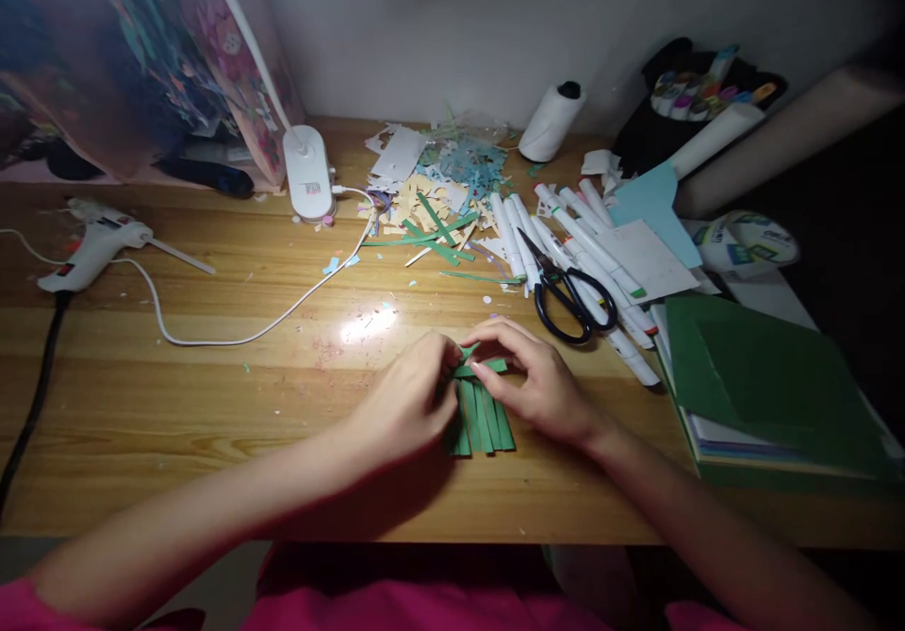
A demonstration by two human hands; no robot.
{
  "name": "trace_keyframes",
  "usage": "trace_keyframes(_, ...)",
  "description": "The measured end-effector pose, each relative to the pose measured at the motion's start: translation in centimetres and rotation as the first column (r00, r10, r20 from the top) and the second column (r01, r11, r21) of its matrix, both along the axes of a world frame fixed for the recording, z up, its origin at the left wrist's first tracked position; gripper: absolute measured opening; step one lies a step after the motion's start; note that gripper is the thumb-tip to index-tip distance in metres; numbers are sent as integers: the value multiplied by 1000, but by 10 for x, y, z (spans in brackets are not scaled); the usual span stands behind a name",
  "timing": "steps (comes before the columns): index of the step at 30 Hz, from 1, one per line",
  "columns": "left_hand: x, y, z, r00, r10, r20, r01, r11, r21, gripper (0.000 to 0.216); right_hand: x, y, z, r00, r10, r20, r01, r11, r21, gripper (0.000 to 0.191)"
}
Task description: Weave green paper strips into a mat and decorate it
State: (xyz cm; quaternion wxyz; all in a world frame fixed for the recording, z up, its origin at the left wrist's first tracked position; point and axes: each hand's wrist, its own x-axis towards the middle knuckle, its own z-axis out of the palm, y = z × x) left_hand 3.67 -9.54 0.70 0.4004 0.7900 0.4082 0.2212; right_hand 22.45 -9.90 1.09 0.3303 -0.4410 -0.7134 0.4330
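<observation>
Several green paper strips (485, 419) lie side by side on the desk between my hands, their lower ends pointing toward me. Another green strip (495, 367) crosses them near the top. My left hand (417, 386) is closed at the upper left of the strips, with its fingertips pinching there and partly hiding them. From the right, my right hand (537, 376) curls over the top, thumb and fingers closed on the crossing strip. Loose green strips (442, 235) lie farther back among paper scraps.
Black-handled scissors (572, 301) rest on white markers (600, 254) to the right. Farther right is a stack of coloured paper (770, 386). A glue gun (99, 244) lies at left, near a white lamp base (308, 174) and its cable. Paper scraps (452, 178) and a thread spool (551, 122) are behind.
</observation>
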Motion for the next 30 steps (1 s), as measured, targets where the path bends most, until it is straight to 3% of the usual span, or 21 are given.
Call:
trace_keyframes(7, -1, 0, -8, 999, 37, 24, -38, 999, 37, 2, 7, 3, 3, 975, 161, 156, -179, 977, 115, 40)
trace_keyframes(13, 0, -1, -8, 997, 70, 22, -72, 994, 77, 7, 4, -1, 2, 898, 195, 394, -248, 965, 87, 100)
trace_keyframes(15, -1, -2, -6, 996, 77, 43, -80, 994, 71, 8, 2, -2, 1, 887, 198, 417, -250, 965, 74, 107)
trace_keyframes(21, -1, -2, -4, 995, 82, 55, -83, 996, 24, 13, 0, -2, -1, 898, 173, 405, -213, 976, 55, 97)
trace_keyframes(27, -1, -2, -7, 995, 91, 48, -91, 996, 10, 14, -2, 1, -5, 943, 82, 323, -124, 986, 109, 57)
trace_keyframes(30, -2, -2, -7, 994, 79, 70, -80, 997, 4, 17, -1, 3, -4, 945, 90, 313, -127, 987, 98, 51)
